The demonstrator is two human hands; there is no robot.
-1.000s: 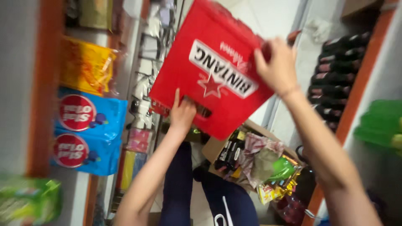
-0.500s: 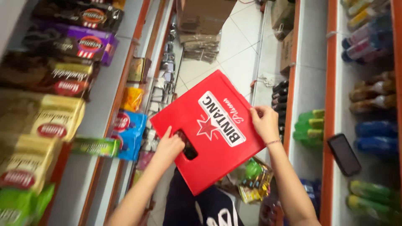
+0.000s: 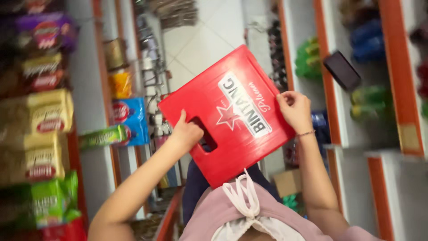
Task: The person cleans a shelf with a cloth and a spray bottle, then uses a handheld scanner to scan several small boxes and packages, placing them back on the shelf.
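Both grips on flat red box (image 3: 227,116), prob. cardboard.

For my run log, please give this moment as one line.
left hand: fingers in handle slot of flat red cardboard carton | right hand: grips carton's edge | carton: tilted, between orange-trimmed shelves
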